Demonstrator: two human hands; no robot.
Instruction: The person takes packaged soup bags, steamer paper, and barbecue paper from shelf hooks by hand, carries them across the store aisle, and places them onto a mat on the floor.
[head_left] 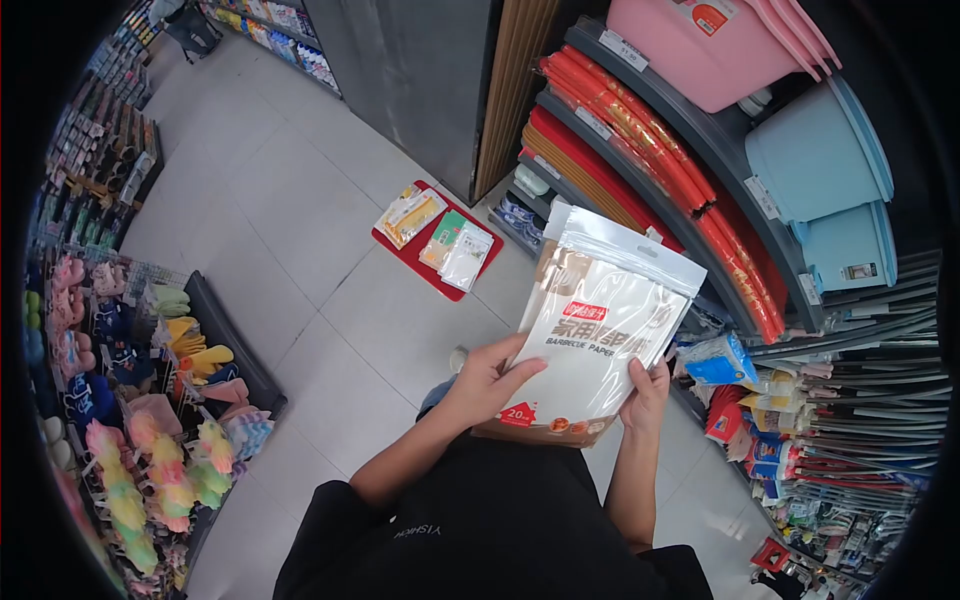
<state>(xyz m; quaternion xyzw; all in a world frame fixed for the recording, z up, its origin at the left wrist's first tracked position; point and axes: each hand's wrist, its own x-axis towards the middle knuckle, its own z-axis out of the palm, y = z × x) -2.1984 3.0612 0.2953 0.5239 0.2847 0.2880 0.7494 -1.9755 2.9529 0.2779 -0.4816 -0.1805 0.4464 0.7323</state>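
Note:
A white and brown packet labelled "Barbecue Paper" is held upright in front of my body, and at least one more packet shows behind its left edge. My left hand grips the packet's left side, its thumb lying on the front. At the lower right edge, my right hand holds the same packet with its thumb in front. Beyond the packet, a red mat lies on the floor with several flat packages on it.
Shelves at the right hold red rolls, a pink bin and blue bins. Hanging goods fill the lower right. Racks with slippers stand at the left. A grey pillar rises ahead. A person's legs show at the far upper left.

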